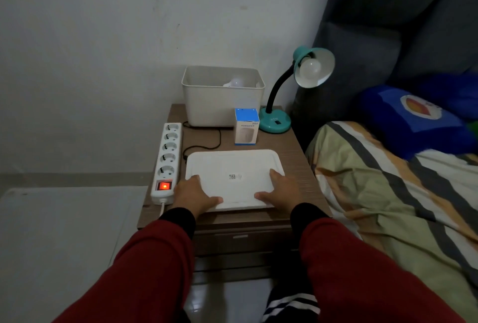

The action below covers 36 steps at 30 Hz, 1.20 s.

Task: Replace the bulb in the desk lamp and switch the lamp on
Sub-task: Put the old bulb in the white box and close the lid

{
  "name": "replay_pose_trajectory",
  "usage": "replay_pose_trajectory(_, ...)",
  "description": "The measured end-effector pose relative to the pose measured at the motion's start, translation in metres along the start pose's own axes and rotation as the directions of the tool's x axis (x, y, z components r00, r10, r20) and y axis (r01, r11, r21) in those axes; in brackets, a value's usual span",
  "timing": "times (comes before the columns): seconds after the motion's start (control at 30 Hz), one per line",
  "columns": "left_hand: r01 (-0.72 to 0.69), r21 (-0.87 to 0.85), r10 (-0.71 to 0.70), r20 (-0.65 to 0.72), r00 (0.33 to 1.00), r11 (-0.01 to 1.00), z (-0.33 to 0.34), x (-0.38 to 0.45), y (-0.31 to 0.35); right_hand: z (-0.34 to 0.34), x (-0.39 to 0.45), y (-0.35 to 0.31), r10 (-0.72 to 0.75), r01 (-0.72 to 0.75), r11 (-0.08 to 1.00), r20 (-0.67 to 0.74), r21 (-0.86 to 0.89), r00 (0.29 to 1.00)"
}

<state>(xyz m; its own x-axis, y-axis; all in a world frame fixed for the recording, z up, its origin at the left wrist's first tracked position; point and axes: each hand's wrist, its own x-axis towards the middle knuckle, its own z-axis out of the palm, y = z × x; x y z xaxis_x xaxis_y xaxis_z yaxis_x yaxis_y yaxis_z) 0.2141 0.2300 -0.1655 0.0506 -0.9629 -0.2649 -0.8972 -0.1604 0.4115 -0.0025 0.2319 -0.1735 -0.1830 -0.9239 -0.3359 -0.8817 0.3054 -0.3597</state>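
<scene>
A person in red sleeves rests both hands on a white lid (234, 167) lying flat at the front of a small wooden bedside table (297, 152) in the middle of the frame, the left hand (195, 194) at the lid's lower left corner and the right hand (282, 190) at its lower right, fingers spread loosely on top and thumbs along the near edge. The teal desk lamp (278, 121) stands at the table's back right corner, close to the edge, its black neck curving up to a shade tilted toward the viewer with an unlit white bulb (311, 68) screwed in. Just left of the lamp base stands a small blue and white box (247, 126), and behind it an open white bin (222, 95) with a second bulb (236, 82) inside. A power strip (166, 159) with a glowing red switch runs along the table's left edge, its black cord (204, 145) looping between bin and lid. The bed (388, 180) crowds the right side; bare floor lies open at lower left.
</scene>
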Motion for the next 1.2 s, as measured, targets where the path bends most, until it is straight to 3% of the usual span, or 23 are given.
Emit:
replay_pose_trajectory(0.37,-0.138,0.087,0.154,-0.231,0.961,0.987,-0.053,0.011,0.025,-0.063,0.003,-0.027,-0.105,0.096,0.994,-0.212,-0.049,0.972)
replay_pose_trajectory(0.63,-0.184,-0.004,0.169,-0.383,0.908,0.983,-0.121,0.051,0.051,-0.128,0.054,-0.076,-0.194,0.190,0.981,-0.331,-0.044,0.923)
replay_pose_trajectory(0.97,-0.205,-0.067,0.163,-0.393,0.905,0.977,-0.166,0.149,0.075,-0.163,0.154,-0.115,-0.178,0.186,0.982,-0.312,-0.001,0.933)
replay_pose_trajectory(1.2,-0.177,-0.063,0.144,-0.354,0.924,0.982,-0.171,0.202,0.078,-0.166,0.208,-0.133,-0.176,0.159,0.984,-0.272,-0.082,0.946)
